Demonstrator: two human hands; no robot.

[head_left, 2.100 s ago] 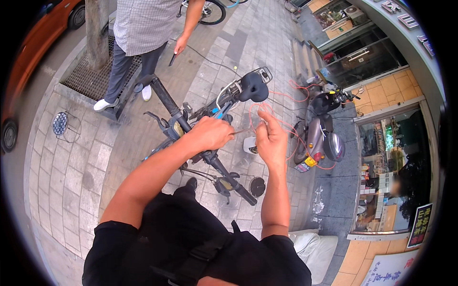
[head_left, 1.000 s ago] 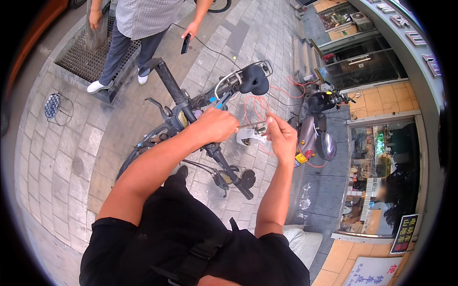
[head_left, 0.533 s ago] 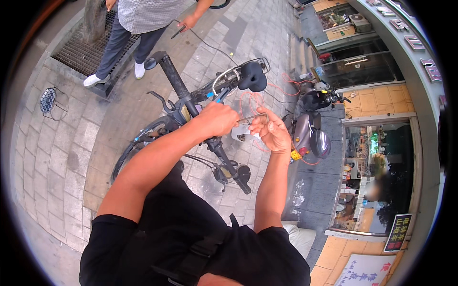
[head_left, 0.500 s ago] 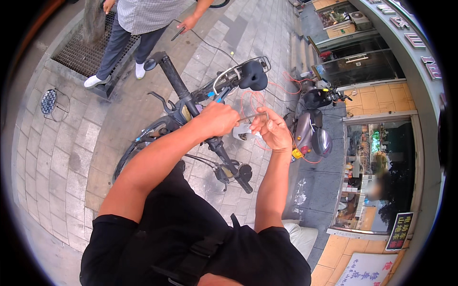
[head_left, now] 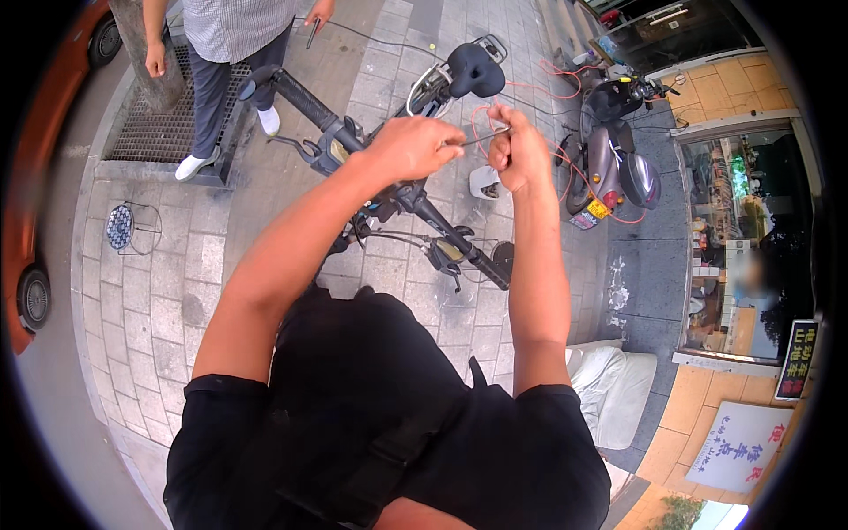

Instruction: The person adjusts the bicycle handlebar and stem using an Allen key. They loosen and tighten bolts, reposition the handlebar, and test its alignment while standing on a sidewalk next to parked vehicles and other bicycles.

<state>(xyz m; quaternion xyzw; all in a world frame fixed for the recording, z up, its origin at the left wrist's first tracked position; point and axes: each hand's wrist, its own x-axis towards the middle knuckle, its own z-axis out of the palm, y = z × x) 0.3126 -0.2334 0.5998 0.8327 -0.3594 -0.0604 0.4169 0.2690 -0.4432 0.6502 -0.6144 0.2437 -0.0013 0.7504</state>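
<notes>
Above a bicycle, my two hands come together on a thin dark hex key (head_left: 488,138). My left hand (head_left: 411,146) pinches one end between thumb and fingers. Around the other end, the fingers of my right hand (head_left: 523,150) are curled. The key's bend is hidden by my right fingers. Below my forearms runs the bicycle's black handlebar (head_left: 450,234), with grips and brake levers. The black saddle (head_left: 477,71) lies beyond my hands. Part of the frame is covered by my left forearm.
A person (head_left: 231,35) stands at upper left with a dark object in one hand. A white bucket (head_left: 484,183), orange hose (head_left: 559,84) and parked scooter (head_left: 609,168) are to the right. A small stool (head_left: 119,227) stands left, and an orange car (head_left: 53,71) is beyond the kerb.
My hands have risen in the picture, and my right fingers have closed around the hex key's bent end. The view has shifted, showing more of the car at left.
</notes>
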